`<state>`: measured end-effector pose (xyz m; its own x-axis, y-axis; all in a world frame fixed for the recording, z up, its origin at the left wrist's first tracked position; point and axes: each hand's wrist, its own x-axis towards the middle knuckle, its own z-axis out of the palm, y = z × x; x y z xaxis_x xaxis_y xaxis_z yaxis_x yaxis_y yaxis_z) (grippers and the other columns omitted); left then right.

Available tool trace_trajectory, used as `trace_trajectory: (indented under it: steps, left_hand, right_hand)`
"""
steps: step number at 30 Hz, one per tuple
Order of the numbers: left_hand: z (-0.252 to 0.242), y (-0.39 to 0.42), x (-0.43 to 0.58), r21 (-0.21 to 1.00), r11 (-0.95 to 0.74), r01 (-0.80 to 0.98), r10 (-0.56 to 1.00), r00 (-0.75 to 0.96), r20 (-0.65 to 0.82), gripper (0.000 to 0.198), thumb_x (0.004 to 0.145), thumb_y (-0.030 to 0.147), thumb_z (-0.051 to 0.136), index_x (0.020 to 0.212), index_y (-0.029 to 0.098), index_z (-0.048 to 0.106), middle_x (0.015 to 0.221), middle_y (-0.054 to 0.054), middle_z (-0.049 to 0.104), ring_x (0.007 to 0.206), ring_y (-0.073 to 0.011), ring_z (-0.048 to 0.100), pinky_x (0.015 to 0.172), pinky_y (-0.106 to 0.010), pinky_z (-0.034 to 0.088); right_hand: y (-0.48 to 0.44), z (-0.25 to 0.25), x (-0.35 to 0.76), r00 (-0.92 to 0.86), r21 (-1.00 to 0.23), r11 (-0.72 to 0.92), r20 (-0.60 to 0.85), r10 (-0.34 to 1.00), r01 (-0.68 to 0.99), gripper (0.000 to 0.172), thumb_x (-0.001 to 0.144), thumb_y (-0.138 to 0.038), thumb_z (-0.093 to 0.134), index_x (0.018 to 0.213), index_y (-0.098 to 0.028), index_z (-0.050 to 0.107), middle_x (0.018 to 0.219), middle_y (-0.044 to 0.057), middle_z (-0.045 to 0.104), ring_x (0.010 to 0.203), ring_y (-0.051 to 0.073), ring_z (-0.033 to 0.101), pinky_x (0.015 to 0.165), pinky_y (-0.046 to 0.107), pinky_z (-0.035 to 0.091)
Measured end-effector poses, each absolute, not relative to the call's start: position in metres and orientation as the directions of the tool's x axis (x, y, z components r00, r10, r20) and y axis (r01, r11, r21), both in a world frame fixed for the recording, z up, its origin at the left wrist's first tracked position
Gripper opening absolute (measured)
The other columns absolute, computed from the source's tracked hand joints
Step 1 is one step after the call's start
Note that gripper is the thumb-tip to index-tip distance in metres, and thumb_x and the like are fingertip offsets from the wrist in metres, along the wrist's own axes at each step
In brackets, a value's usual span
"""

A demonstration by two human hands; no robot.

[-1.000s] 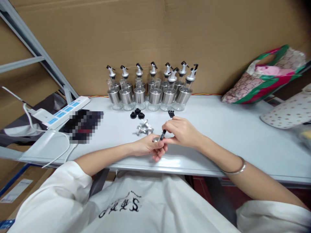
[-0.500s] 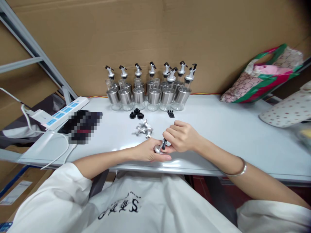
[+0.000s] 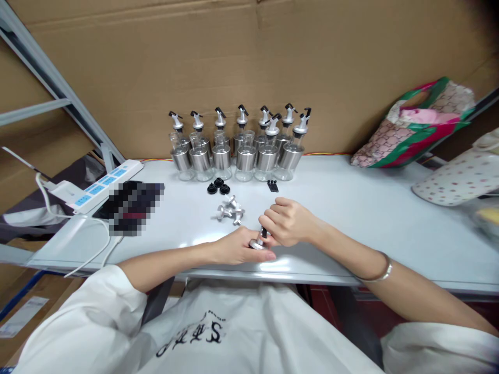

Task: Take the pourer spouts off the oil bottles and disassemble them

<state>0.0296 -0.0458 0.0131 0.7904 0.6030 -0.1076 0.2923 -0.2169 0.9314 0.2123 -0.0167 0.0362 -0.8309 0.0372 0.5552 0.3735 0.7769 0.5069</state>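
Note:
Near the table's front edge, my left hand (image 3: 237,246) is closed around the base of a silver pour spout (image 3: 256,244) with a black lever. My right hand (image 3: 286,222) is closed over the spout's top, its fingers on the black lever and partly hiding it. Beyond my hands lie several loose silver spout bodies (image 3: 231,210). Behind those sit three black ribbed stoppers (image 3: 219,187). A few small black levers (image 3: 273,185) lie side by side to the right of the stoppers.
Several glass bottles with steel sleeves (image 3: 246,157) stand in rows at the back, some topped with spouts. A white power strip (image 3: 109,184) and a pixelated dark device (image 3: 134,208) lie left. A patterned bag (image 3: 409,130) and a dotted white object (image 3: 448,179) are at right.
Both hands keep their hold on the spout, which now leans slightly differently. The right fingers have shifted a little over the lever. The whole view has moved slightly.

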Motion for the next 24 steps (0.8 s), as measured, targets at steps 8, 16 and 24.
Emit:
trace_trajectory:
  steps: [8,16,24]
  left_hand:
    - [0.018,-0.042,0.029,0.861,-0.413,0.297,0.571,0.821,-0.010,0.036,0.072,0.049,0.066,0.077,0.017,0.051,0.061,0.006,0.043,0.056,-0.0076,0.037,0.056,-0.021,0.031]
    - [0.020,-0.042,0.031,0.918,-0.310,0.248,0.647,0.762,0.013,0.030,0.075,0.042,0.064,0.078,0.017,0.050,0.060,0.007,0.040,0.055,-0.0073,0.034,0.054,-0.021,0.028]
    - [0.020,-0.042,0.032,0.929,-0.282,0.239,0.703,0.710,0.031,0.026,0.074,0.039,0.064,0.078,0.016,0.053,0.067,0.004,0.046,0.059,-0.0077,0.038,0.058,-0.021,0.032]
  right_hand:
    - [-0.006,0.038,0.221,-0.728,0.106,0.918,0.647,0.227,0.381,0.041,0.094,-0.018,0.018,0.058,-0.021,0.038,0.045,-0.002,0.043,0.040,0.012,0.031,0.052,0.025,0.032]
    - [0.024,0.055,0.255,-0.521,-0.132,0.623,0.432,0.736,0.771,0.022,0.091,-0.029,0.038,0.080,-0.019,0.054,0.066,0.003,0.061,0.054,0.014,0.051,0.055,0.024,0.033]
    - [0.054,0.039,0.287,-0.437,-0.022,0.445,0.150,0.887,0.895,0.025,0.086,-0.018,0.043,0.076,-0.018,0.066,0.078,0.008,0.069,0.070,0.019,0.060,0.065,0.027,0.038]
